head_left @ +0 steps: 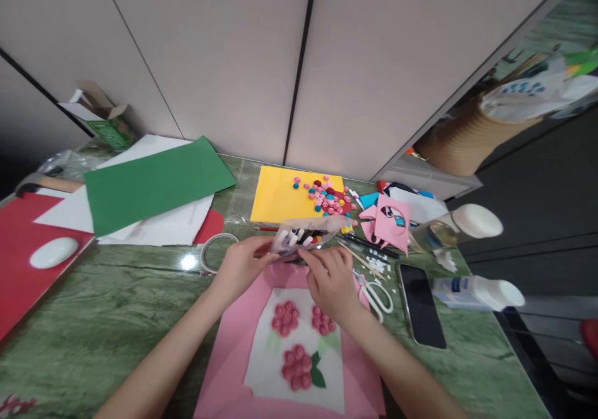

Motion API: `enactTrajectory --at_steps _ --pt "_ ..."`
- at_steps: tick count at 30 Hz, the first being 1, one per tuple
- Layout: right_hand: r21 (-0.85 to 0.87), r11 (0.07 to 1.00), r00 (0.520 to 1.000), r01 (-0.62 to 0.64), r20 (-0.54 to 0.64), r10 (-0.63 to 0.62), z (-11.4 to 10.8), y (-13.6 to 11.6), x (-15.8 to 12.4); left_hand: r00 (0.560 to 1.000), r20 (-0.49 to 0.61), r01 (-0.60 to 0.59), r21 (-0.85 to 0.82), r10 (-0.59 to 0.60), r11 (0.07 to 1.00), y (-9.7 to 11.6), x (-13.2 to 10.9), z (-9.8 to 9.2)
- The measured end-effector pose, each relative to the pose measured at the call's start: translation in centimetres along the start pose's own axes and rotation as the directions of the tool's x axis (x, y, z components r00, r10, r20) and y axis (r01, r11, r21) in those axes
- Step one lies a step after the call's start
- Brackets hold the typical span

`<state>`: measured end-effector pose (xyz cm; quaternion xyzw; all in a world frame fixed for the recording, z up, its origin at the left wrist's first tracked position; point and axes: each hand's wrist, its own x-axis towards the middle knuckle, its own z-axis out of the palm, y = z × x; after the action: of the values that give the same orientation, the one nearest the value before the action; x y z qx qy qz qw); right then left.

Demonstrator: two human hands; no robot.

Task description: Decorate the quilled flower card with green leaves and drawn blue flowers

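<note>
My left hand (243, 266) grips the left end of a clear pouch (306, 235) with several markers inside. My right hand (332, 277) is at the pouch's lower right edge, its fingers bent against it. The pouch is tilted with its opening upward. Below both hands lies a pink sheet (228, 357) bearing a white paper (266, 375) with three clusters of pink paper coils and green leaves. Part of the upper right cluster is close to my right wrist.
Yellow paper (275, 198) with small colored coils lies behind the pouch. Green paper (154, 185), a tape roll (205, 254) and a white mouse (54, 253) are left. Scissors (380, 297), a phone (422, 307), bottles (476, 291) and pink scraps (395, 235) are right.
</note>
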<state>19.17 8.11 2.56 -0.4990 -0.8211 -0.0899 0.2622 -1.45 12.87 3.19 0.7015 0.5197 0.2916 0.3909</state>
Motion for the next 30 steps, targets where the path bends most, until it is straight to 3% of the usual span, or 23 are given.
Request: enactTrajectory --at_steps 18,24,30 --pt "0.043 0.999 0.996 -0.026 0.085 0.023 0.3 0.4 -0.8 1.0 -0.007 0.004 0.007 -0.004 1.0 -1.3 0.5 0.4" --pt "0.031 0.999 0.997 -0.039 0.072 0.037 -0.2 0.6 -0.5 1.0 -0.02 0.014 -0.055 -0.015 0.998 -2.3 0.8 0.5" --pt "0.06 0.998 0.998 -0.035 0.048 0.033 -0.4 0.2 0.3 0.999 -0.04 0.008 -0.014 -0.008 1.0 -2.0 0.7 0.5"
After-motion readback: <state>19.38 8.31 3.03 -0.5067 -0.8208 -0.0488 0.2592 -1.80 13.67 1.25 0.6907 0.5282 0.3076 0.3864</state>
